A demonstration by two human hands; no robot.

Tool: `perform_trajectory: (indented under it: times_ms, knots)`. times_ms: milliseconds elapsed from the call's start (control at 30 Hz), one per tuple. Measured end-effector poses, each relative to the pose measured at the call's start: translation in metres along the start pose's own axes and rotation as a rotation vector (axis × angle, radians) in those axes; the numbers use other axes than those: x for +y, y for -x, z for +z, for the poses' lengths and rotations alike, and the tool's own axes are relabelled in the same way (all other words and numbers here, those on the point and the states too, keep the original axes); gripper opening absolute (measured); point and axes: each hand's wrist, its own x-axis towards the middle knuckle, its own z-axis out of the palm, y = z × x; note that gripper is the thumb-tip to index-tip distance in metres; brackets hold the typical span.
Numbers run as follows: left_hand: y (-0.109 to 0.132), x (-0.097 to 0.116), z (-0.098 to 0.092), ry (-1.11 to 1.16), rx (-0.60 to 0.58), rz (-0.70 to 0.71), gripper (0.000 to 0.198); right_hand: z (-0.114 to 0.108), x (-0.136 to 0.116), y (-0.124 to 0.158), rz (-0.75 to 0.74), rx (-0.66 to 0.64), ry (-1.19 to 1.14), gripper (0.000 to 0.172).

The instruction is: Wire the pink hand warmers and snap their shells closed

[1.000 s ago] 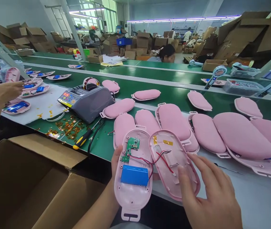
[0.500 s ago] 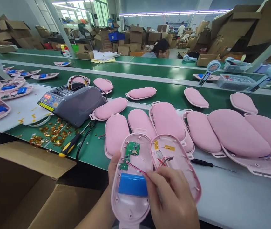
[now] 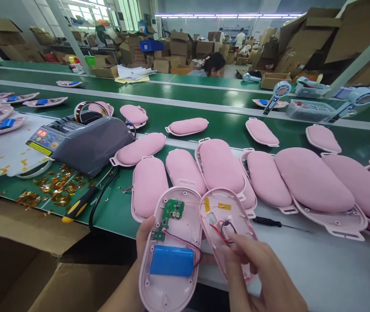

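My left hand [image 3: 143, 236] holds an open pink shell half [image 3: 168, 286] from underneath. Inside it sit a green circuit board [image 3: 171, 212] and a blue battery [image 3: 171, 261]. Red wires [image 3: 215, 229] run across to a second pink shell half [image 3: 227, 208] lying beside it on the right. My right hand [image 3: 259, 271] rests over that second half, with fingertips on the wires near a small component. Yellow tape strips [image 3: 224, 206] are stuck inside that half.
Several closed pink pads [image 3: 311, 180] lie across the green bench. A grey tape dispenser [image 3: 80, 141] stands at left, with a yellow-handled screwdriver [image 3: 77, 208] and gold tape scraps [image 3: 46, 188] by it. A black screwdriver [image 3: 267, 222] lies at right. An open cardboard box [image 3: 25, 264] stands at lower left.
My right hand moved from the edge of the right shell half onto the wires inside it. The view shifted, so everything slid left and down. Another person's hand at far left left the view.
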Motion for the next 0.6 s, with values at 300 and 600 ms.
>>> perform_trajectory:
  times_ms: [300,600]
  knots:
    - [-0.004,-0.001,0.006,0.068,-0.185,-0.097,0.066,-0.008,0.045,-0.008,-0.219,-0.275,0.028,0.039]
    - [-0.015,0.004,0.016,0.029,-0.297,-0.145,0.077,-0.023,0.045,-0.029,-0.288,-0.584,-0.002,0.057]
